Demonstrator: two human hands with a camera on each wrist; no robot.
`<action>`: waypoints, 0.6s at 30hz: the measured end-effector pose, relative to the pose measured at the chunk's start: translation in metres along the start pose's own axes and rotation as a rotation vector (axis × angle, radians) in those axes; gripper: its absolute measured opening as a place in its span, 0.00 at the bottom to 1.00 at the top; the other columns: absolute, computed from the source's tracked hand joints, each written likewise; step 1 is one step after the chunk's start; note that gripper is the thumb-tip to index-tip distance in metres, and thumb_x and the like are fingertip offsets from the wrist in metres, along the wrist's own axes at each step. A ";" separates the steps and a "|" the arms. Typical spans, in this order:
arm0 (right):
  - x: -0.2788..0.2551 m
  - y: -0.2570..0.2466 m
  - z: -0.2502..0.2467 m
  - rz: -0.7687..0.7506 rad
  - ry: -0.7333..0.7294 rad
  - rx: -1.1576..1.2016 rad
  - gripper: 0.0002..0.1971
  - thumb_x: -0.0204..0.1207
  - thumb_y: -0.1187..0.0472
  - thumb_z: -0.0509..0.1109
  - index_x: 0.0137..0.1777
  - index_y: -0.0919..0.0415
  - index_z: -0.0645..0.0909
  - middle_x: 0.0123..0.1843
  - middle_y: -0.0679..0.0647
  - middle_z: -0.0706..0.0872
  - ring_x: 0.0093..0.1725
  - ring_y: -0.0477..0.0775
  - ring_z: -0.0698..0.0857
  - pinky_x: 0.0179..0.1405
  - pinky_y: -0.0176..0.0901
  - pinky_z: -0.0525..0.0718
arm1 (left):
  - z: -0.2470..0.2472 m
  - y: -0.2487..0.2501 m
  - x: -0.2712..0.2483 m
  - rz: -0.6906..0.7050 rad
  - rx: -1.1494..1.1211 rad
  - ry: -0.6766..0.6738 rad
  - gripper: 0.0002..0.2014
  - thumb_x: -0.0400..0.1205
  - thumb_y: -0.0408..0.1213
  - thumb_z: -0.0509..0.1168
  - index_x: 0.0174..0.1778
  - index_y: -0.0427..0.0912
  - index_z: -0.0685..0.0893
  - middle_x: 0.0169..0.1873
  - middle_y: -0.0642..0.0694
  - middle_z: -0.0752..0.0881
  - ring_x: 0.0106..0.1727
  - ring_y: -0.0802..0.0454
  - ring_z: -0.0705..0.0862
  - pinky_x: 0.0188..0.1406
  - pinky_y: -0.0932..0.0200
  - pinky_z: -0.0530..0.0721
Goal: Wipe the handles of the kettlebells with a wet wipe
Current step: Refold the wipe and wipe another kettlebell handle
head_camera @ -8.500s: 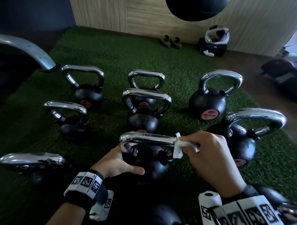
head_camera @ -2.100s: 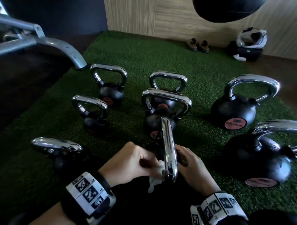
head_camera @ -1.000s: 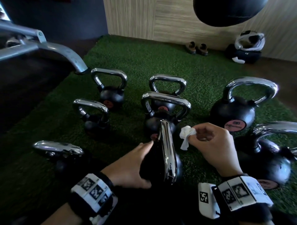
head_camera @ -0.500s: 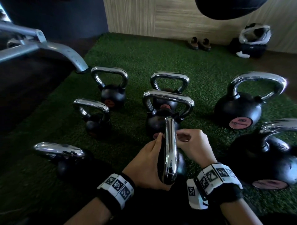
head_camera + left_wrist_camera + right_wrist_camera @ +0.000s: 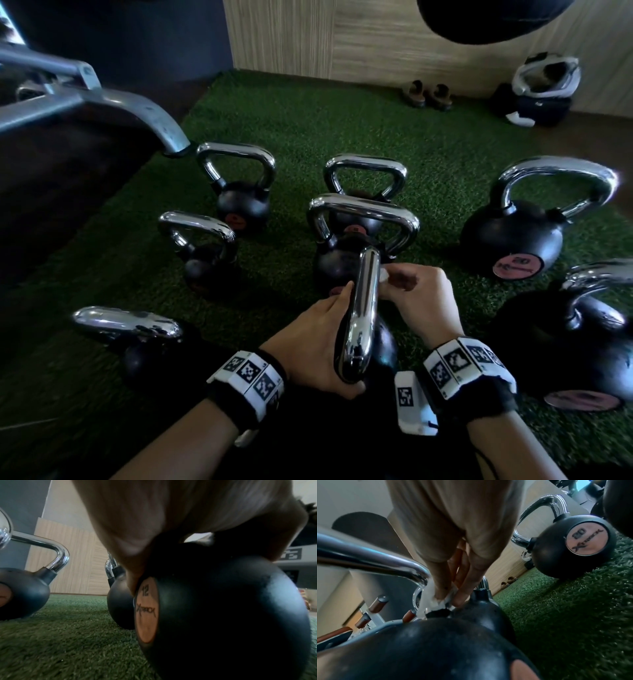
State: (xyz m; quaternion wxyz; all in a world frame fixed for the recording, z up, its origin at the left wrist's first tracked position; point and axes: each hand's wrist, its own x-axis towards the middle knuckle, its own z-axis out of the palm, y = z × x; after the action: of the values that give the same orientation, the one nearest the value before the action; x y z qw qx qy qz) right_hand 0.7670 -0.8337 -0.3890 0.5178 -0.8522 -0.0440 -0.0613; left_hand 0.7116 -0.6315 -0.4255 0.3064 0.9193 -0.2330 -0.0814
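Note:
The nearest black kettlebell [image 5: 223, 615], marked 12, stands on the turf with its chrome handle [image 5: 361, 315] seen end-on. My left hand [image 5: 329, 329] cups its body from the left, fingers and thumb spread round the ball. On the handle's right side my right hand [image 5: 400, 284] pinches a crumpled white wet wipe [image 5: 384, 275]. In the right wrist view the wipe [image 5: 433, 599] is pressed by the fingertips [image 5: 458, 600] against the foot of the handle [image 5: 368, 559], where the chrome meets the black collar.
Several more chrome-handled kettlebells stand on the green turf [image 5: 445, 164], the closest straight ahead [image 5: 363, 219], a large one marked 20 [image 5: 573, 547] to the right. A grey metal frame leg [image 5: 144, 113] comes down at the left. Shoes [image 5: 428, 94] and a bag [image 5: 541, 92] lie by the far wall.
One second ago my right hand held the wipe in the air, clear of the handle; it has since come down and pressed the wipe onto the handle's far leg. My left hand slid forward along the ball.

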 end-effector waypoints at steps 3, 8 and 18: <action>0.002 -0.007 -0.002 -0.127 0.096 -0.013 0.11 0.71 0.62 0.85 0.51 0.48 0.94 0.44 0.41 0.94 0.45 0.36 0.92 0.53 0.44 0.91 | 0.000 -0.003 0.003 -0.013 -0.003 0.003 0.68 0.61 0.69 0.78 0.91 0.44 0.50 0.85 0.52 0.65 0.86 0.53 0.63 0.86 0.53 0.66; 0.006 -0.013 -0.003 -0.298 0.135 -0.040 0.14 0.73 0.70 0.81 0.56 0.55 0.94 0.53 0.44 0.94 0.54 0.40 0.91 0.59 0.44 0.90 | -0.008 0.001 0.004 -0.019 -0.051 0.013 0.64 0.62 0.58 0.85 0.89 0.45 0.56 0.84 0.51 0.66 0.84 0.53 0.66 0.86 0.56 0.66; -0.032 -0.031 -0.017 -0.533 0.015 -0.045 0.20 0.67 0.81 0.78 0.51 0.58 0.95 0.50 0.46 0.92 0.49 0.44 0.92 0.45 0.47 0.93 | -0.017 -0.005 0.007 -0.032 -0.101 -0.041 0.60 0.64 0.50 0.88 0.88 0.50 0.58 0.71 0.66 0.67 0.68 0.77 0.65 0.66 0.89 0.59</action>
State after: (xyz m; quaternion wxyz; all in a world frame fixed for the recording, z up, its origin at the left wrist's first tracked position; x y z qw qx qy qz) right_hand 0.7301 -0.8349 -0.3584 0.4644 -0.8215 -0.2618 -0.2026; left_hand 0.7250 -0.6227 -0.4144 0.3463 0.9045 -0.2199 -0.1166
